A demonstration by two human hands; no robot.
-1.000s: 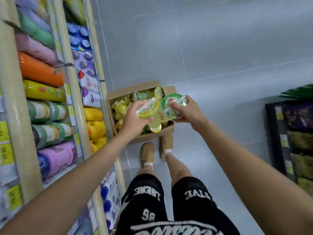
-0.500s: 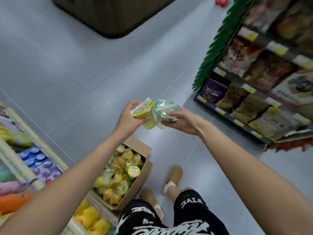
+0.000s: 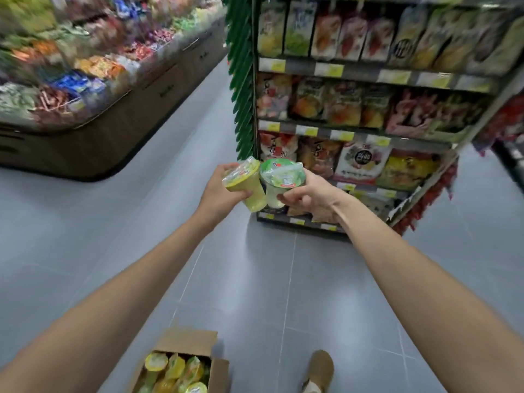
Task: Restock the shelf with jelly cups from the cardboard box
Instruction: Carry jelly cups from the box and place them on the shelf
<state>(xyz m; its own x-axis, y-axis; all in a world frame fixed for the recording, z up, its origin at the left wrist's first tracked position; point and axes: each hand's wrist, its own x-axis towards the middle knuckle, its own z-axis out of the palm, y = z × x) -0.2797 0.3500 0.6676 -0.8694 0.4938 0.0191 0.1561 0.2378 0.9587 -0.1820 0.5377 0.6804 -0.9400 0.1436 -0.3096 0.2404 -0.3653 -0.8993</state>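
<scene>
At the bottom edge the box (image 3: 184, 361) stood open on the floor (image 3: 255, 279), partly cut off, with more cups (image 3: 170, 370) packed inside; one shoe (image 3: 319, 370) was seen just right of it. Further out, both arms were stretched forward and met at mid-frame. The left hand (image 3: 219, 191) was closed round a yellow-green cup (image 3: 248, 184), tilted, its lid turned toward the camera. The right hand (image 3: 309, 198) was wrapped round a green-lidded cup (image 3: 282, 180), gripped low on the body, lid also tilted back. The two cups touched side by side. Beyond them, ahead and a little right, stood a shelf (image 3: 368, 129) of snack bags; the right hand was judged the nearer to it. No slot for jelly cups could be made out there. The display (image 3: 85, 80) to the left was too blurred to read.
</scene>
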